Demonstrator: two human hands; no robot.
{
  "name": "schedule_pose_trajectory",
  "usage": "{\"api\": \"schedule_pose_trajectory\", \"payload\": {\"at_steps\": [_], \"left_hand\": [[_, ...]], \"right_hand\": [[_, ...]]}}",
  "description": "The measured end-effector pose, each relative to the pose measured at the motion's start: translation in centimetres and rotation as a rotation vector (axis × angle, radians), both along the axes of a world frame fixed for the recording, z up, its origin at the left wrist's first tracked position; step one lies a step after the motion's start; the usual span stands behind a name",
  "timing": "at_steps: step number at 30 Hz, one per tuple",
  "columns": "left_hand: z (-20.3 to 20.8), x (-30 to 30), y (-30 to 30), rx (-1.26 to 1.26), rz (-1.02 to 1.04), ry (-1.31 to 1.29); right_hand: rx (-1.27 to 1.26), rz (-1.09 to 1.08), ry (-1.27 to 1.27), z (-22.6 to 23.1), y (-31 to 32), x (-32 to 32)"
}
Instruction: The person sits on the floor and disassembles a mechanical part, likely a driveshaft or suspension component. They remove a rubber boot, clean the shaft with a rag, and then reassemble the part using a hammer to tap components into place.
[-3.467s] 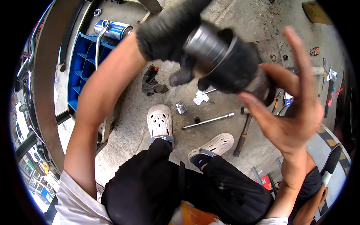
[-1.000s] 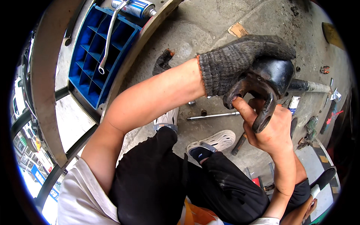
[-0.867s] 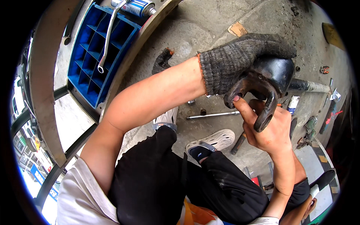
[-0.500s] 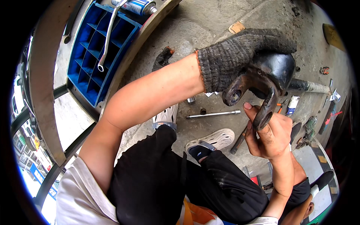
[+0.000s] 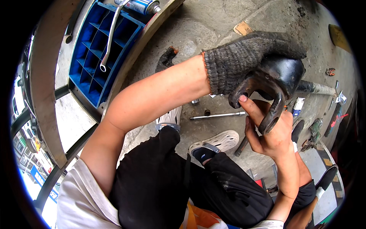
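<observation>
My left hand [image 5: 259,55], in a dark grey knit glove, is closed over the top of a black forked metal yoke [image 5: 284,74]. The yoke has a rounded body and two curved ears that face down toward me. Under it is my bare right hand [image 5: 276,131], with dark grime on its fingers. Its index finger reaches between the ears, and the tip touches the left ear beside its hole. The lower ear lies in front of the palm, and the other fingers curl beneath it. Parts of both hands' grip are hidden by the yoke and glove.
On the floor lie a socket extension bar [image 5: 217,115], a small socket [image 5: 207,112] and a dark-ended pipe [image 5: 316,87]. At upper left, a blue compartment tray [image 5: 85,63] carries a long wrench [image 5: 109,42] beside a spray can [image 5: 141,6]. Another person's leg [image 5: 303,171] shows at lower right.
My right index finger has moved up and left onto the left ear near its hole. The yoke and my gloved left hand have shifted slightly right and down.
</observation>
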State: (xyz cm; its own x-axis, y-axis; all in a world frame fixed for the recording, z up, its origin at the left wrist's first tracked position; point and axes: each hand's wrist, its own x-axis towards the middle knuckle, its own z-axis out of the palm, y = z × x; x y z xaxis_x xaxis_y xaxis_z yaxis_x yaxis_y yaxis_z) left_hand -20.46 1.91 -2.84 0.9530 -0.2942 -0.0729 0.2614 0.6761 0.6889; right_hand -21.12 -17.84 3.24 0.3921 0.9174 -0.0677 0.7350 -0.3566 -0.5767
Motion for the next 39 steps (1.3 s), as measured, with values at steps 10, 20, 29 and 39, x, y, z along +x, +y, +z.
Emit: {"api": "schedule_pose_trajectory", "payload": {"at_steps": [10, 20, 29, 39], "left_hand": [[-0.9, 0.1, 0.1, -0.180, 0.025, 0.051], [-3.3, 0.1, -0.1, 0.775, 0.488, -0.587], [0.6, -1.2, 0.3, 0.085, 0.234, 0.093], [-2.3, 0.1, -1.6, -0.669, 0.154, 0.063]], "right_hand": [[0.061, -0.118, 0.142, -1.3, 0.2, -1.7], [0.152, -0.594, 1.270, 0.1, 1.7, -5.9], [0.499, -0.535, 1.700, 2.8, 2.0, -6.6], [0.209, -0.457, 0.530, -1.3, -1.0, -5.2]]}}
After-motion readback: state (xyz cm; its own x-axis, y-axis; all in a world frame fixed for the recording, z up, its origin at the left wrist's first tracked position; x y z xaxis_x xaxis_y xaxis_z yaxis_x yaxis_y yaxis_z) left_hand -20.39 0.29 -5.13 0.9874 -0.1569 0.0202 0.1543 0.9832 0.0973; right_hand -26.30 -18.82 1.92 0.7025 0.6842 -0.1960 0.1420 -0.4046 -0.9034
